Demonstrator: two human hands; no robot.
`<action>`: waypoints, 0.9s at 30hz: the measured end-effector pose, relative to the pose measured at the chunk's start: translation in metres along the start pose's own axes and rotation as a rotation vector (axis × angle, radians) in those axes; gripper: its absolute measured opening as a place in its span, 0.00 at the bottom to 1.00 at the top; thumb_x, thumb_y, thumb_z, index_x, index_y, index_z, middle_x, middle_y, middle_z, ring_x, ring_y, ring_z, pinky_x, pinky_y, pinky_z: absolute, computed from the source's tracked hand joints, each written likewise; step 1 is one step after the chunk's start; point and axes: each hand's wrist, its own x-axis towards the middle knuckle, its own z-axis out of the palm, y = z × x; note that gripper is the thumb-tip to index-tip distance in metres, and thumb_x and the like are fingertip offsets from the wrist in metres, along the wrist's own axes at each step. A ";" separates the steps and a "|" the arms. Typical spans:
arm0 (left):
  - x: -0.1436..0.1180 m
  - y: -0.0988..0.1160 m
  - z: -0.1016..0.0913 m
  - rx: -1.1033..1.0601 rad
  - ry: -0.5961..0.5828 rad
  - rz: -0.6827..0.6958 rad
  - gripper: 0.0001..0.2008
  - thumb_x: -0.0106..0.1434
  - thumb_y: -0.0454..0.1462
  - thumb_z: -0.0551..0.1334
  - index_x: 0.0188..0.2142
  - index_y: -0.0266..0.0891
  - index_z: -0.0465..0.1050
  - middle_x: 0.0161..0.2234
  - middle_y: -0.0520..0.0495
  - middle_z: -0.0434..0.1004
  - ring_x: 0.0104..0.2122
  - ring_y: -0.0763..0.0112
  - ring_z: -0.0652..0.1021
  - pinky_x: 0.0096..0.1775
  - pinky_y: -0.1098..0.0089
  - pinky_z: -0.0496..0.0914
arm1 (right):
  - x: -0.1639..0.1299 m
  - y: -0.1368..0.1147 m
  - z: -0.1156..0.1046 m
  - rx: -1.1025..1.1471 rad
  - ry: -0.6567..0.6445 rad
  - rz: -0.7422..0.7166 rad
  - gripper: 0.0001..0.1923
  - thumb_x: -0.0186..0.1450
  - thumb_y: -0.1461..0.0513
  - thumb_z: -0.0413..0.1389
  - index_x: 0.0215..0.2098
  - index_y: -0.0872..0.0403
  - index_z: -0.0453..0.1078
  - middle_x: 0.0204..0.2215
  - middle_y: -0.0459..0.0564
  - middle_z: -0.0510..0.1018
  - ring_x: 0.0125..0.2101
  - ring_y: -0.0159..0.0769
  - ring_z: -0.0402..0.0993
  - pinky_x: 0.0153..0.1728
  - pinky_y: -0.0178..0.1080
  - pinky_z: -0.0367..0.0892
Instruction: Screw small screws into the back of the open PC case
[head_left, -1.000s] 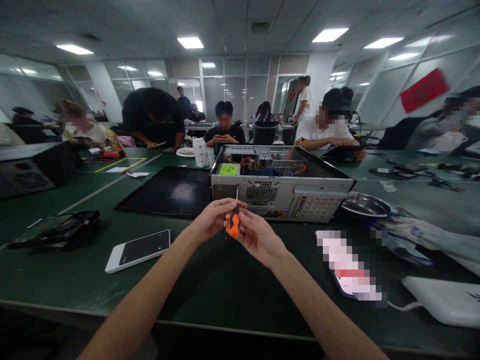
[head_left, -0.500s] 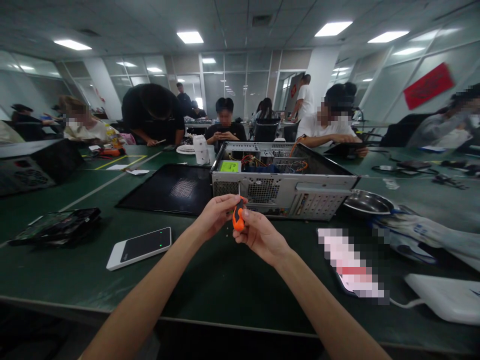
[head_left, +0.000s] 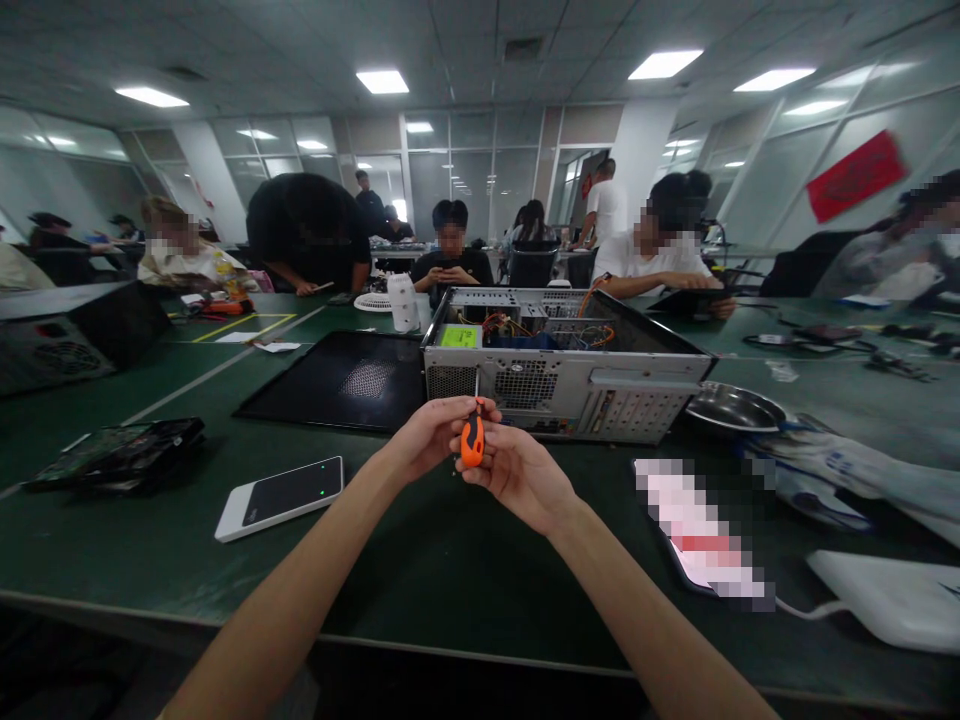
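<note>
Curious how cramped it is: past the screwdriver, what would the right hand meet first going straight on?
Likely the left hand, close ahead on the same screwdriver; depth between them is unclear.

Over my remote feed I see an orange-and-black screwdriver (head_left: 473, 447), a grey case (head_left: 562, 412) with a gridded grille (head_left: 525, 383) and lime-green label (head_left: 459, 337), a black panel (head_left: 307, 390) with a dotted patch, and a dark green table (head_left: 465, 580) striped yellow and pale grey.

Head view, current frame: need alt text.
A person's left hand and right hand hold an orange-and-black screwdriver, its shaft pointing toward the vented side of an open computer case on a green table. A black panel lies left of the case, a metal bowl right.
</note>
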 end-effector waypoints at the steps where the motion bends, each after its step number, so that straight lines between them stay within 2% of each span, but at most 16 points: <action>1: 0.000 0.000 0.000 0.005 0.002 0.006 0.14 0.57 0.42 0.72 0.38 0.34 0.83 0.37 0.44 0.83 0.30 0.75 0.79 0.34 0.75 0.73 | 0.000 0.000 -0.001 -0.015 0.000 0.004 0.11 0.63 0.59 0.64 0.40 0.59 0.78 0.34 0.52 0.85 0.31 0.32 0.82 0.33 0.31 0.78; 3: 0.001 0.001 0.001 0.017 0.011 0.011 0.16 0.56 0.45 0.73 0.37 0.34 0.82 0.33 0.45 0.82 0.28 0.76 0.78 0.31 0.76 0.72 | 0.001 0.001 -0.004 -0.050 0.003 0.010 0.16 0.65 0.53 0.64 0.39 0.59 0.78 0.31 0.52 0.85 0.29 0.32 0.82 0.31 0.32 0.78; 6: 0.001 0.001 0.003 0.047 0.032 0.011 0.16 0.56 0.46 0.74 0.34 0.34 0.82 0.30 0.46 0.81 0.27 0.75 0.77 0.30 0.75 0.71 | 0.002 0.003 -0.006 -0.094 0.005 -0.002 0.22 0.62 0.47 0.68 0.35 0.58 0.76 0.28 0.50 0.83 0.25 0.31 0.81 0.27 0.29 0.77; 9: 0.001 0.000 0.007 0.080 0.046 0.004 0.14 0.57 0.44 0.74 0.32 0.34 0.81 0.28 0.47 0.80 0.25 0.76 0.76 0.28 0.76 0.69 | 0.002 0.003 -0.005 -0.108 0.006 -0.009 0.21 0.58 0.49 0.71 0.33 0.58 0.75 0.26 0.46 0.81 0.23 0.29 0.79 0.25 0.28 0.76; 14: -0.001 -0.002 0.009 0.099 0.045 0.004 0.15 0.59 0.46 0.72 0.32 0.34 0.80 0.20 0.52 0.74 0.16 0.81 0.69 0.21 0.78 0.64 | 0.001 0.001 -0.002 -0.047 -0.039 0.012 0.16 0.61 0.54 0.70 0.37 0.59 0.78 0.29 0.49 0.83 0.26 0.28 0.80 0.29 0.27 0.76; 16: -0.003 0.000 0.009 0.045 0.034 -0.025 0.15 0.63 0.46 0.68 0.36 0.33 0.81 0.24 0.48 0.78 0.18 0.80 0.72 0.23 0.78 0.67 | 0.001 0.001 -0.001 0.003 -0.062 0.028 0.14 0.64 0.56 0.68 0.39 0.59 0.78 0.32 0.50 0.83 0.29 0.29 0.81 0.32 0.28 0.78; 18: -0.003 0.001 0.009 -0.033 0.030 -0.060 0.14 0.64 0.42 0.65 0.40 0.32 0.82 0.34 0.42 0.83 0.27 0.75 0.79 0.30 0.77 0.73 | 0.001 0.002 -0.001 0.061 -0.075 0.045 0.11 0.66 0.59 0.65 0.42 0.59 0.78 0.34 0.50 0.84 0.31 0.30 0.82 0.34 0.29 0.78; 20: -0.003 0.003 0.008 -0.080 0.036 -0.075 0.12 0.64 0.38 0.64 0.41 0.32 0.82 0.39 0.39 0.84 0.35 0.71 0.82 0.37 0.76 0.75 | 0.001 0.002 0.000 0.105 -0.081 0.057 0.10 0.67 0.60 0.63 0.44 0.58 0.77 0.36 0.50 0.85 0.33 0.30 0.82 0.36 0.30 0.78; 23: -0.001 0.005 0.004 -0.076 0.066 -0.078 0.09 0.64 0.37 0.65 0.37 0.32 0.82 0.36 0.41 0.83 0.31 0.74 0.81 0.34 0.76 0.75 | 0.001 0.004 -0.001 0.076 -0.084 0.045 0.11 0.67 0.58 0.63 0.44 0.58 0.77 0.36 0.51 0.85 0.34 0.32 0.83 0.37 0.31 0.78; 27: 0.000 0.008 0.000 -0.034 0.122 -0.061 0.13 0.58 0.43 0.72 0.33 0.33 0.81 0.32 0.45 0.81 0.27 0.75 0.78 0.30 0.76 0.73 | 0.002 0.007 -0.002 -0.054 -0.070 0.009 0.22 0.61 0.48 0.68 0.41 0.59 0.76 0.31 0.50 0.84 0.29 0.32 0.82 0.31 0.31 0.77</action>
